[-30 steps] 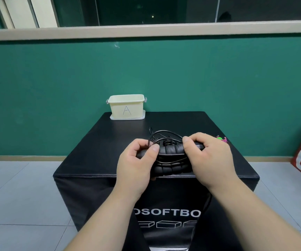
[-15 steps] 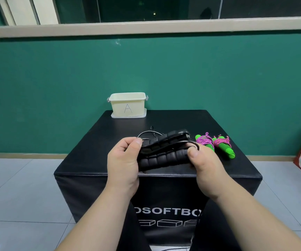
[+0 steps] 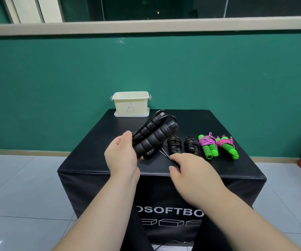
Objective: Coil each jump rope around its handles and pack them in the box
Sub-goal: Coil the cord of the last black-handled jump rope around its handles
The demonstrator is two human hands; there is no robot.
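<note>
Handles (image 3: 155, 138) of a black jump rope, two thick foam grips laid side by side, were found at centre frame in the left hand (image 3: 120, 156). Its fingers were curled round their lower ends, and the free ends were tilted toward the upper right. The cord (image 3: 164, 154) was pinched between thumb and fingertips of the right hand (image 3: 191, 171), just below and right of the handles. A loop of it was noted past their upper ends. The cream box (image 3: 130, 104), marked "A", was seen at upper centre on the far edge of the black platform (image 3: 236, 167), well apart from both hands. Right of centre, four wound bundles were recorded in a row: one black bundle (image 3: 174, 144), a second black bundle (image 3: 191, 144), one green-and-pink bundle (image 3: 208, 146) and another green-and-pink bundle (image 3: 226, 147). Coiling was judged to be under way, with no rope visibly packed, though the box's interior was hidden. It is recommended that the handles be kept pressed together, that the cord be drawn taut and laid in close, even turns, and that its tail be tucked under so the coil cannot spring loose in transfer.
</note>
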